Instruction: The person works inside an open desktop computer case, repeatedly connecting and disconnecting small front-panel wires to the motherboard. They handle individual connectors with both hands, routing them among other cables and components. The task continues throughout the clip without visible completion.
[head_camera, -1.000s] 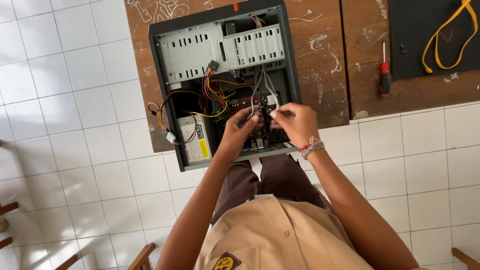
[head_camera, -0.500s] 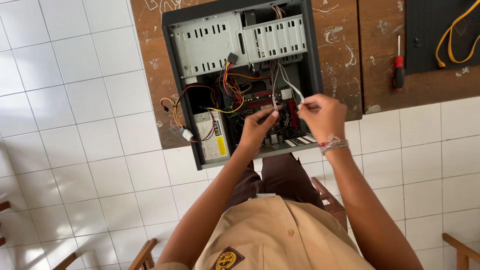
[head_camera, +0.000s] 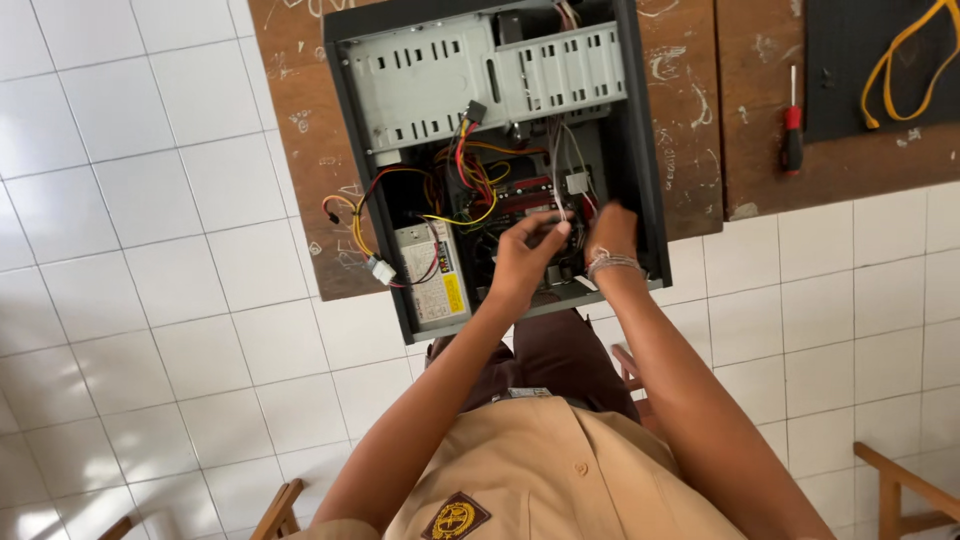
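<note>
Computer case (head_camera: 640, 150), black and open with its side panel off, lies on a scratched brown wooden table (head_camera: 700, 120) in the upper middle of the frame. Both hands reach into its lower right part. The left hand (head_camera: 525, 258) curls its fingers over the dark parts there, fingertips close together; whether they pinch anything cannot be told. The right hand (head_camera: 610, 235), with a beaded bracelet (head_camera: 612, 263) on its wrist, dips into the case just beside it, its grip hidden. Red, yellow and black wires (head_camera: 460, 185) tangle at the case's middle, below a grey metal drive cage (head_camera: 480, 75). A power supply (head_camera: 435, 285) sits at lower left inside. At upper right lie a red-handled screwdriver (head_camera: 792, 135) and a yellow cable (head_camera: 905, 65).
</note>
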